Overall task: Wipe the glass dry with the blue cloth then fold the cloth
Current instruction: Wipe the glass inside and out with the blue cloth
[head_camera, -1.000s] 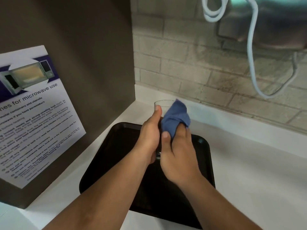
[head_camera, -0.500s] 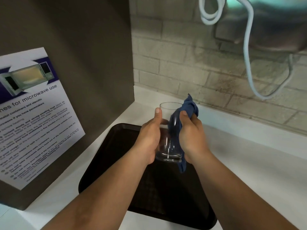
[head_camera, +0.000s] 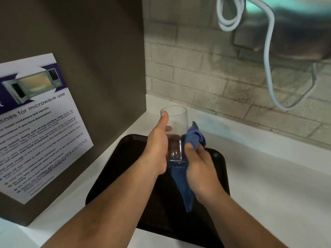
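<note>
Above a black tray (head_camera: pixel 125 167), we hold a clear glass (head_camera: pixel 176 129) upright in our left hand (head_camera: pixel 157 151), thumb up its near side, fingers wrapped behind. Just right of it, our right hand (head_camera: pixel 200 169) grips the blue cloth (head_camera: pixel 194 138), pressing it against the glass's lower right side. One cloth end hangs below our right palm.
</note>
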